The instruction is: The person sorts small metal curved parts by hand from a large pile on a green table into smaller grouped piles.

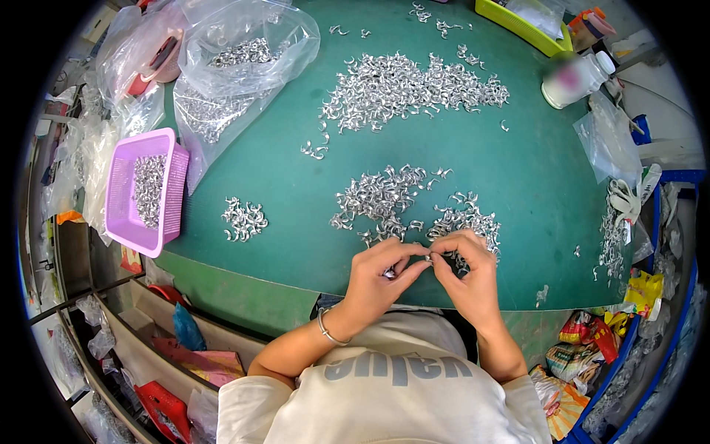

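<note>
Both hands meet over the near edge of the green table (pixel 288 192), fingertips pinched together. Between them is a small silvery curved metal piece (pixel 429 258), mostly covered by the fingers. My left hand (pixel 377 277), with a bangle at its wrist, is closed on it, and more shiny metal shows inside its curled fingers. My right hand (pixel 470 277) pinches the same piece from the other side. Just beyond the hands lie two heaps of similar curved metal pieces, one to the left (pixel 381 196) and a heap to the right (pixel 466 218) partly behind my right hand.
A large heap of metal pieces (pixel 407 89) covers the far middle; a small pile (pixel 245 220) lies left. A purple basket (pixel 172 200) and clear plastic bag (pixel 259 96) hold more. At right stand a white jar (pixel 573 81) and a yellow-green tray (pixel 518 26).
</note>
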A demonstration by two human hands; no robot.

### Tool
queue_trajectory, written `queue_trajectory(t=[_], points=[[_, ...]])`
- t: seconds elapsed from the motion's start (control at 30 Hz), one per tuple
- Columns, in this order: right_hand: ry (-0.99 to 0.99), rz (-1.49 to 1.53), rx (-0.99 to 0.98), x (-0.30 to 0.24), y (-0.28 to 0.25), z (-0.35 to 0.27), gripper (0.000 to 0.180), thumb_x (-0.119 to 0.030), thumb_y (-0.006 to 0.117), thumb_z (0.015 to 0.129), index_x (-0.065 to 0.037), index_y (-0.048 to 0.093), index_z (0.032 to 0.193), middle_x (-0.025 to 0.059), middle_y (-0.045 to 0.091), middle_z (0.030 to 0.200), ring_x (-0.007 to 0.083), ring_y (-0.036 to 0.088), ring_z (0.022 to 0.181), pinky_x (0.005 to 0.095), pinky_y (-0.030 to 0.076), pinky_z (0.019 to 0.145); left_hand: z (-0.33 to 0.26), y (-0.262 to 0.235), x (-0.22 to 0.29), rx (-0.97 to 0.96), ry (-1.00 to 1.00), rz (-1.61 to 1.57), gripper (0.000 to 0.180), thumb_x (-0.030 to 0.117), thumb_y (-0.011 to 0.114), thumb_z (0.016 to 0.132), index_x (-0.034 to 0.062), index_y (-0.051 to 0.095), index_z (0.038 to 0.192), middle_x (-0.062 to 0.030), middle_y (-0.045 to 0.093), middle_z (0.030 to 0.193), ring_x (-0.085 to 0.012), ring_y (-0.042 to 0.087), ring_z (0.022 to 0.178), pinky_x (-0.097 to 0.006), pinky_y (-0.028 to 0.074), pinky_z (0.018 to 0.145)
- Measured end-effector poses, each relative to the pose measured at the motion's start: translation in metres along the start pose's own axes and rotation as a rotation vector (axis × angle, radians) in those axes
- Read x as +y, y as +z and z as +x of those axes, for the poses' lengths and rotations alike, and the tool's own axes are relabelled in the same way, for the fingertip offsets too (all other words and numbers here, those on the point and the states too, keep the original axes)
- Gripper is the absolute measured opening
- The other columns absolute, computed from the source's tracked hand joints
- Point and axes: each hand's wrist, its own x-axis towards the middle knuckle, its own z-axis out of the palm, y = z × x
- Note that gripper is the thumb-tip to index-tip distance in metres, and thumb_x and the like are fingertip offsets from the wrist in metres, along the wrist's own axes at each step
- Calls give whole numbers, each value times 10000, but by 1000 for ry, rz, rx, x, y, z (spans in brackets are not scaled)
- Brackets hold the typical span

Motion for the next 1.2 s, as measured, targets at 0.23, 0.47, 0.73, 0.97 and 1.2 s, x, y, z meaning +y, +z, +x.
queue_trajectory(t=[0.23, 0.47, 0.73, 0.97, 1.2], points=[[123, 584, -4, -8, 1, -9, 179, 82, 605, 763, 15, 629, 927, 47, 592, 852, 105, 520, 797, 238, 390, 728, -3, -3, 13, -6, -559, -709, 63, -18, 652, 765, 0, 637, 823, 37, 490, 626, -23, 387, 537, -181, 278, 464], [204, 764, -30, -12, 1, -15, 181, 81, 580, 790, 29, 606, 961, 53, 583, 876, 101, 518, 811, 233, 400, 739, -7, -2, 22, 32, -200, -398, 92, -48, 664, 730, -8, 638, 809, 28, 488, 612, -30, 390, 531, -184, 288, 466], [316, 933, -130, -16, 0, -17, 142, 18, 544, 845, 27, 580, 982, 49, 594, 905, 101, 543, 851, 235, 423, 767, -8, -7, 34, 59, 30, -119, 148, -72, 695, 662, -8, 631, 778, 8, 457, 553, -53, 401, 517, -189, 301, 474], [166, 599, -208, 0, -1, -9, 149, 16, 589, 796, 7, 606, 945, 72, 618, 916, 150, 560, 809, 273, 434, 742, -3, -17, 22, -103, -616, -984, 79, 65, 568, 797, 7, 514, 806, -16, 455, 670, -60, 378, 528, -188, 289, 439], [-247, -566, 51, 21, 24, 22, 244, -73, 691, 678, -51, 623, 912, 37, 552, 964, 221, 477, 897, 357, 340, 768, -8, -21, 4, -200, -656, -1136, 116, 112, 446, 805, 4, 485, 821, -45, 425, 699, -82, 352, 548, -189, 263, 428]])
